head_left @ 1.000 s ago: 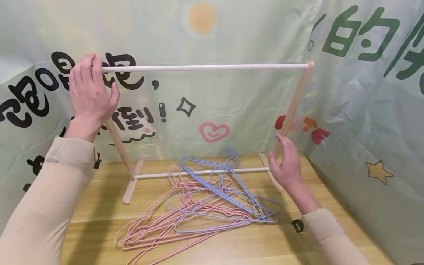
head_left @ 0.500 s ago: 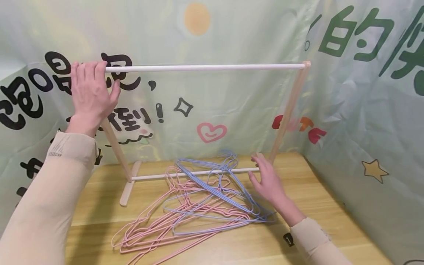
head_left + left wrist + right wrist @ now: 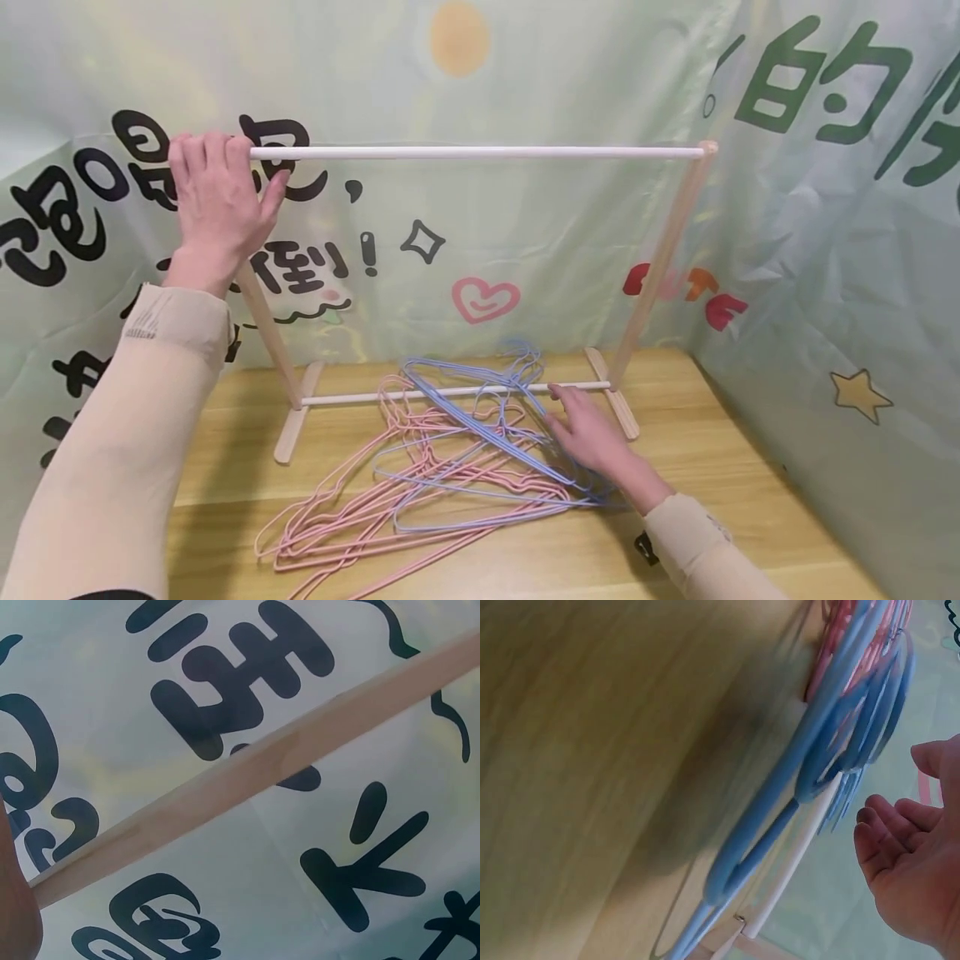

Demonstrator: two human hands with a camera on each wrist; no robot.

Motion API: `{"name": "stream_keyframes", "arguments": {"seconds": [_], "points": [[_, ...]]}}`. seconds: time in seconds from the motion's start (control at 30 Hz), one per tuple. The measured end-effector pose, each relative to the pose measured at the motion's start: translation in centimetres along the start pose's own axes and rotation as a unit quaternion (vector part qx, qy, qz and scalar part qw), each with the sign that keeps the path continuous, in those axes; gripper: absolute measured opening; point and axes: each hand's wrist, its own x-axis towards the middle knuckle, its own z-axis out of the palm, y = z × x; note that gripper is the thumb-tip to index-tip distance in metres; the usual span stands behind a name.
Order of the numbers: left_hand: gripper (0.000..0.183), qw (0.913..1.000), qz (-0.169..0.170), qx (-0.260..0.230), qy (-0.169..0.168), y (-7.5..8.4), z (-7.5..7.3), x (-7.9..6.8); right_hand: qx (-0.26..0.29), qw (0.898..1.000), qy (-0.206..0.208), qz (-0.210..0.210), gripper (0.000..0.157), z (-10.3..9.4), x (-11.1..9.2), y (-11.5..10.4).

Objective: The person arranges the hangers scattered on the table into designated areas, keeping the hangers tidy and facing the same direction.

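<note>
A small rack with a white top rod and wooden uprights stands on the table. My left hand grips its top left corner, fingers bent over the rod's end. Blue hangers lie on a heap of pink hangers, across the rack's lower rod. My right hand is just over the right side of the blue hangers. Its fingers are loosely bent in the right wrist view, with nothing held.
The wooden table carries the rack and hangers. A printed pale green cloth hangs behind and along both sides. The rack's flat wooden feet stick out toward me, one at each end.
My right hand has moved left and down from the right upright to the blue hangers. My left hand stays at the top left corner, its fingers now bent further over the rod.
</note>
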Motion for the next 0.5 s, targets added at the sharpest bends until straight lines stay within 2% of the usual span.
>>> {"name": "stream_keyframes", "arguments": {"seconds": [0.27,0.5], "points": [[0.056,0.9998,-0.011,-0.002,0.019,-0.1,0.6,0.1,-0.031,0.999,0.004,-0.031,0.039,1.4,0.4,0.4],[0.056,0.9996,-0.012,-0.003,0.027,-0.1,0.8,0.2,-0.035,0.999,-0.005,-0.017,0.034,2.2,0.6,0.7]]}}
